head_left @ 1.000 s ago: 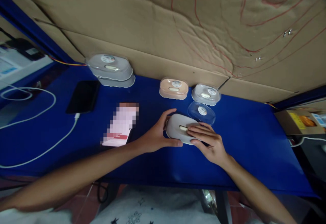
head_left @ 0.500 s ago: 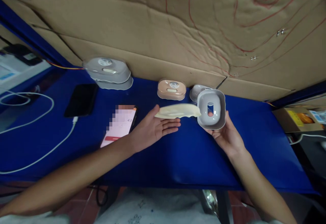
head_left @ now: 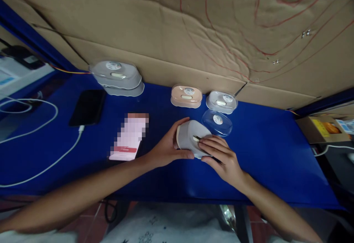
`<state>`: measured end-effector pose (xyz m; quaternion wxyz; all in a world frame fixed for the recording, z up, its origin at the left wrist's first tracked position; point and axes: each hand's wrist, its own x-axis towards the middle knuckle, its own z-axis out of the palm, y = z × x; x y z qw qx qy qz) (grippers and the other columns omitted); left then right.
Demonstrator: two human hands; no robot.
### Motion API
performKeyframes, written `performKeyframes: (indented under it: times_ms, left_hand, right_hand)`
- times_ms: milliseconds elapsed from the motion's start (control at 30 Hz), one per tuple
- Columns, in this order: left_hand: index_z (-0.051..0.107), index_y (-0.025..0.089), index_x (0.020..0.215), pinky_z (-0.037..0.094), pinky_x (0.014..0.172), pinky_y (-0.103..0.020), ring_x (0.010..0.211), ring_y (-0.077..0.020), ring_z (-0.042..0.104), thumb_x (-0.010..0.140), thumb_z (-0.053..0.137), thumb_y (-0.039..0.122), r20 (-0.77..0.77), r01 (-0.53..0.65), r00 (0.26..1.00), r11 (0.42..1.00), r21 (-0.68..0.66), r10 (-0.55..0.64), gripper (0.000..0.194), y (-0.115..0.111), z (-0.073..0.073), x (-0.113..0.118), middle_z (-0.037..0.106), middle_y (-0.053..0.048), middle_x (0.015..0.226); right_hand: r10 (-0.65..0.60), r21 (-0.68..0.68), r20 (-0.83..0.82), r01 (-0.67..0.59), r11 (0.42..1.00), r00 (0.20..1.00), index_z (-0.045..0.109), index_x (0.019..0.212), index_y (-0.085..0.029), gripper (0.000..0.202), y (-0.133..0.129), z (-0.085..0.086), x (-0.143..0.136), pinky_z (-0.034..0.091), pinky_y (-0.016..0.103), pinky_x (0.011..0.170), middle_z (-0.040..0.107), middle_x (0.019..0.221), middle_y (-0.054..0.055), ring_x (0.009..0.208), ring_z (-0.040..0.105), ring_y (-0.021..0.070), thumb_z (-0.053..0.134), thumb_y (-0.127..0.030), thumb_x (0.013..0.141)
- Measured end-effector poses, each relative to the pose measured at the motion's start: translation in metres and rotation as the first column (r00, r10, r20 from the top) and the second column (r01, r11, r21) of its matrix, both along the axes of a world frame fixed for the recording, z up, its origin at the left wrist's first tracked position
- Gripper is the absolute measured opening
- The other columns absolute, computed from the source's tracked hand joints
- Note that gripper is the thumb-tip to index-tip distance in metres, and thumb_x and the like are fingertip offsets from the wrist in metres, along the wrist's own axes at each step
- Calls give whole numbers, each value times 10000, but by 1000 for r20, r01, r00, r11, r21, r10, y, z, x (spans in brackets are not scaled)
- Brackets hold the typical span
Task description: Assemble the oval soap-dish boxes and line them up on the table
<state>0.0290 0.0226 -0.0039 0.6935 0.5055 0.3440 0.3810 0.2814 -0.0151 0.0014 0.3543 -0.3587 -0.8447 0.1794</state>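
Both hands hold a grey plastic box (head_left: 190, 134) with rounded corners, tilted above the blue table. A cream edge of its other half shows along the left side, and a small cream oval piece is visible in the grey top. My left hand (head_left: 168, 143) is closed around the left end, thumb at the front and fingers behind. My right hand (head_left: 224, 158) grips the right end, its fingers laid over the top beside the oval. The fingers hide much of that end. Just behind the box, a clear plastic cover (head_left: 218, 123) with a round sticker lies on the table.
A peach box (head_left: 186, 96) and a covered grey box (head_left: 221, 102) stand at the back by the cardboard wall. Stacked grey boxes (head_left: 118, 77) sit farther left. A lit phone (head_left: 129, 136) and a dark phone (head_left: 87, 107) on a white cable (head_left: 66, 156) lie left.
The cream part and the grey shell, apart in separate hands before, are now together. My hands have come together, the shell has turned over, and the clear cover has come into view.
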Motion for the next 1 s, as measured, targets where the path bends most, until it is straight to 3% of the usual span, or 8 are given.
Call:
performKeyframes:
  times_ms: [167, 333, 433, 500, 600, 700, 867, 1000]
  left_hand:
    - [369, 360, 1615, 496, 1161, -597, 1494, -413, 501, 608, 1030, 410, -53, 33, 998, 999, 12, -32, 1206, 0, 7, -3, 455, -140, 1662]
    - [400, 375, 1608, 513, 1152, -571, 1461, -405, 538, 609, 1029, 301, -53, 46, 998, 998, 41, -44, 1183, -1, 10, -4, 455, -129, 1660]
    - [450, 371, 1571, 510, 1152, -563, 1459, -402, 533, 615, 1027, 289, -43, 45, 998, 998, 49, -43, 1119, -3, 11, -2, 467, -122, 1645]
    - [471, 355, 1546, 517, 1136, -565, 1427, -398, 558, 621, 1023, 294, -49, 57, 997, 998, 18, -56, 1078, -3, 11, -1, 498, -123, 1610]
    - [489, 318, 1514, 539, 1093, -557, 1374, -388, 592, 653, 999, 330, -37, 64, 997, 995, -80, -67, 1001, -2, 12, -2, 559, -121, 1535]
    - [527, 275, 1466, 528, 1097, -523, 1380, -378, 577, 684, 977, 365, -21, 20, 999, 987, -162, -24, 907, 3, 11, -4, 608, -113, 1471]
    - [553, 244, 1416, 512, 1104, -484, 1363, -359, 586, 677, 986, 354, 38, -59, 997, 973, -223, 69, 864, 8, 7, -3, 648, -109, 1410]
    - [573, 265, 1394, 493, 1126, -496, 1379, -364, 580, 631, 1018, 314, 99, -30, 994, 986, -164, 47, 885, 6, 5, 0, 643, -107, 1449]
  right_hand:
    - [36, 0, 76, -36, 999, 996, 581, 1513, -307, 476, 5, 4, 5, 521, 557, 1161, 718, 1419, 94, 1374, 641, 290, 673, -319, 1046]
    - [64, 9, 164, -67, 998, 984, 572, 1510, -255, 466, 2, 3, 9, 476, 557, 1224, 539, 1625, 133, 1549, 464, 318, 651, -293, 1053]
    - [94, 12, 183, -98, 995, 979, 590, 1484, -285, 421, 8, -2, 16, 498, 540, 1200, 532, 1632, 115, 1526, 494, 314, 583, -410, 1082]
    - [-8, 40, 180, 1, 999, 984, 582, 1492, -325, 440, 21, -7, 25, 467, 578, 1208, 537, 1628, 100, 1516, 500, 328, 506, -507, 1098]
    - [-306, 49, 252, 304, 951, 918, 468, 1597, -297, 670, 46, -16, 42, 364, 698, 1227, 422, 1698, 158, 1568, 397, 421, 583, -631, 1028]
    - [-367, -45, 301, 397, 917, 880, 451, 1606, -253, 794, 59, -22, 51, 348, 721, 1225, 435, 1678, 202, 1554, 404, 452, 649, -682, 968]
    - [-225, -266, -82, 197, 944, 971, 283, 1671, -344, 625, 33, -12, 30, 428, 572, 1250, 441, 1684, 104, 1533, 474, 317, 410, -581, 1107]
    - [-35, -227, -18, 30, 973, 999, 307, 1676, -353, 746, 12, 2, 12, 341, 593, 1304, 348, 1736, 89, 1608, 335, 363, 603, -585, 1031]
